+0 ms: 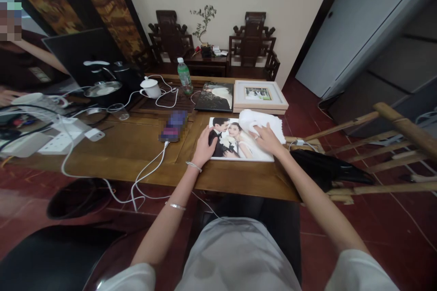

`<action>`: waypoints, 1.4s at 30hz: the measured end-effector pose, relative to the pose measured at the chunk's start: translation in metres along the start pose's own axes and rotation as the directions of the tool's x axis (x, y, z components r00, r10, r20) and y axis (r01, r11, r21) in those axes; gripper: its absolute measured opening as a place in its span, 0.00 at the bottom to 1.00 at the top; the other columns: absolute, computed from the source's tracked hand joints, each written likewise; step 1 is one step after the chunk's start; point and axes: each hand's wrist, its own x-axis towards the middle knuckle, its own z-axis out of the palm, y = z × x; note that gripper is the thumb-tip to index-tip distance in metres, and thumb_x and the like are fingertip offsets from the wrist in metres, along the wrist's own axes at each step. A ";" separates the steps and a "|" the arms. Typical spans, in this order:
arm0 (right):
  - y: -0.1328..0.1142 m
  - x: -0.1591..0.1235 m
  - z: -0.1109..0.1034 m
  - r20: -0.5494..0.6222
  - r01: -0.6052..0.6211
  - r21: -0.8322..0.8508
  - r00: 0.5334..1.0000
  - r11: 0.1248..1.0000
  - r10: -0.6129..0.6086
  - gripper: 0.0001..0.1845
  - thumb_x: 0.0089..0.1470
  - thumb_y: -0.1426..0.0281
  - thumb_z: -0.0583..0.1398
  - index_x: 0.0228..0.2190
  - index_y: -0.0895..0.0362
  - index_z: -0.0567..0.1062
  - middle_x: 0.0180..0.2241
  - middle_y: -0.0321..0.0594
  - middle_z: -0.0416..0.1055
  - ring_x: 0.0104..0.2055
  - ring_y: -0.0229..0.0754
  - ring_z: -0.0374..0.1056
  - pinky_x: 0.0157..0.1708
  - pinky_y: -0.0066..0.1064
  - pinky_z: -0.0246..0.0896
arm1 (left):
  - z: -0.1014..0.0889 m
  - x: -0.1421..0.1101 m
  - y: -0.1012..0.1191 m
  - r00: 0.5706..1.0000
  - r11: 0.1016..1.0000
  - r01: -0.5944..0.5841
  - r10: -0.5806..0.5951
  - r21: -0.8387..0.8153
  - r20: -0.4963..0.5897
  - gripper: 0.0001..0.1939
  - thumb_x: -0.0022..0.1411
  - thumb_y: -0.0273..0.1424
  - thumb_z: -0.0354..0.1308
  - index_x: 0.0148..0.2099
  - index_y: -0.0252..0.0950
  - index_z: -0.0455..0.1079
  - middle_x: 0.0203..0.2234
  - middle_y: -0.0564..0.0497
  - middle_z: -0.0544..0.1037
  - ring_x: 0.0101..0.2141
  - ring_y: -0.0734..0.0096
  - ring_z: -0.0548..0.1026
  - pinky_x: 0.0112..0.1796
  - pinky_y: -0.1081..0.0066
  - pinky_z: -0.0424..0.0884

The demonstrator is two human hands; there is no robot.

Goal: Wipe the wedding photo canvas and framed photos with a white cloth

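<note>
A wedding photo panel [225, 145] lies flat near the table's front edge, its picture of a couple facing up. My left hand [205, 146] holds the panel at its left edge, thumb on the picture and fingers along the side. On the panel's upper right part rests a bunched white cloth [254, 120], which covers that corner. My right hand [268, 138] grips this cloth and presses it against the picture; its fingertips are partly sunk in the folds.
Behind the panel are a dark photo panel [215, 97] and a framed photo [261, 94]. A phone [173, 126] with a white cable lies to the left. A green bottle [185, 77], lidded cup [150, 87] and power strips [63, 136] stand farther left. Another person sits far left.
</note>
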 end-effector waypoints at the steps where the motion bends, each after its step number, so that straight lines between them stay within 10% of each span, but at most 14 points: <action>1: -0.003 -0.005 0.002 0.006 0.004 -0.006 1.000 1.000 -0.004 0.18 0.62 0.69 0.47 0.48 0.61 0.70 0.56 0.54 0.65 0.60 0.56 0.56 0.59 0.61 0.35 | 0.000 0.001 -0.001 0.999 0.995 0.045 -0.046 -0.086 -0.012 0.22 0.56 0.26 0.59 0.54 0.34 0.67 0.58 0.39 0.66 0.61 0.55 0.59 0.62 0.57 0.50; 6: -0.035 -0.046 0.002 0.055 0.091 -0.010 0.994 0.996 -0.090 0.17 0.58 0.75 0.50 0.46 0.60 0.72 0.58 0.55 0.62 0.65 0.55 0.46 0.59 0.62 0.37 | -0.006 0.008 0.001 0.918 0.671 0.316 -0.395 -0.671 0.038 0.29 0.51 0.25 0.64 0.56 0.36 0.63 0.52 0.42 0.71 0.56 0.60 0.67 0.57 0.62 0.60; 11: -0.075 -0.075 0.004 -0.042 0.202 -0.033 0.978 0.979 -0.203 0.11 0.59 0.65 0.55 0.37 0.58 0.74 0.60 0.51 0.59 0.66 0.58 0.43 0.59 0.66 0.35 | -0.023 0.007 0.015 0.825 0.368 0.403 -0.543 -0.838 0.159 0.24 0.55 0.24 0.59 0.54 0.35 0.63 0.36 0.46 0.77 0.45 0.66 0.76 0.53 0.64 0.65; 16: -0.106 -0.070 0.015 -0.275 0.146 -0.152 0.944 0.978 -0.183 0.07 0.53 0.69 0.61 0.25 0.57 0.72 0.63 0.48 0.53 0.66 0.62 0.41 0.60 0.66 0.36 | -0.045 0.001 0.066 0.921 0.351 0.305 -0.345 -0.885 0.180 0.22 0.60 0.36 0.56 0.56 0.37 0.63 0.43 0.42 0.77 0.51 0.62 0.73 0.57 0.62 0.61; 22: -0.104 -0.053 0.001 -0.707 0.094 -0.137 0.688 0.986 -0.164 0.07 0.49 0.77 0.60 0.22 0.56 0.70 0.47 0.53 0.73 0.53 0.52 0.66 0.50 0.43 0.65 | -0.043 0.009 0.117 0.982 0.431 0.188 -0.080 -0.882 0.170 0.23 0.64 0.37 0.53 0.60 0.39 0.60 0.55 0.43 0.70 0.58 0.61 0.65 0.60 0.60 0.55; 26: -0.083 -0.050 -0.021 -0.876 -0.113 0.232 0.408 0.966 0.258 0.13 0.47 0.67 0.66 0.19 0.56 0.69 0.23 0.42 0.74 0.30 0.46 0.72 0.34 0.37 0.70 | -0.013 0.001 0.089 0.918 0.491 0.372 -0.318 -0.788 0.236 0.22 0.58 0.31 0.60 0.55 0.38 0.64 0.57 0.43 0.67 0.59 0.59 0.64 0.59 0.58 0.57; 28: -0.079 -0.049 -0.029 -0.797 -0.058 0.552 0.258 0.832 0.546 0.12 0.46 0.64 0.67 0.26 0.59 0.73 0.27 0.41 0.75 0.31 0.46 0.72 0.36 0.39 0.71 | 0.007 -0.010 0.072 0.777 0.401 0.583 -0.527 -0.707 0.343 0.19 0.56 0.27 0.62 0.50 0.36 0.66 0.53 0.41 0.70 0.57 0.58 0.66 0.58 0.56 0.59; 30: -0.079 -0.047 -0.032 -0.643 0.125 0.765 0.178 0.631 0.745 0.17 0.46 0.64 0.66 0.36 0.61 0.74 0.35 0.43 0.76 0.39 0.47 0.72 0.42 0.42 0.70 | 0.026 -0.022 0.064 0.711 0.273 0.674 -0.494 -0.687 0.501 0.15 0.57 0.29 0.62 0.46 0.35 0.67 0.49 0.39 0.74 0.52 0.57 0.71 0.54 0.55 0.65; 32: -0.083 -0.048 -0.032 -0.499 0.280 0.853 0.188 0.441 0.846 0.22 0.46 0.65 0.66 0.43 0.60 0.72 0.41 0.44 0.75 0.45 0.47 0.71 0.46 0.44 0.68 | 0.041 -0.031 0.063 0.736 0.246 0.657 -0.413 -0.712 0.537 0.13 0.58 0.33 0.62 0.44 0.34 0.69 0.47 0.39 0.75 0.48 0.57 0.75 0.51 0.55 0.69; 37: -0.086 -0.066 -0.023 -0.227 0.282 0.948 0.283 0.146 0.932 0.26 0.43 0.67 0.68 0.45 0.59 0.72 0.44 0.43 0.75 0.46 0.48 0.71 0.49 0.46 0.68 | 0.051 -0.035 0.069 0.820 0.313 0.437 -0.523 -0.843 0.232 0.12 0.61 0.34 0.59 0.46 0.36 0.66 0.46 0.44 0.77 0.46 0.63 0.76 0.49 0.64 0.71; 42: -0.068 -0.086 -0.026 -0.275 0.279 0.935 0.189 0.217 0.943 0.29 0.40 0.68 0.69 0.46 0.59 0.71 0.46 0.43 0.74 0.49 0.48 0.69 0.51 0.45 0.66 | 0.028 -0.020 0.056 0.803 0.470 0.489 -0.572 -0.735 0.168 0.14 0.62 0.40 0.57 0.41 0.34 0.66 0.36 0.46 0.79 0.37 0.64 0.78 0.41 0.66 0.73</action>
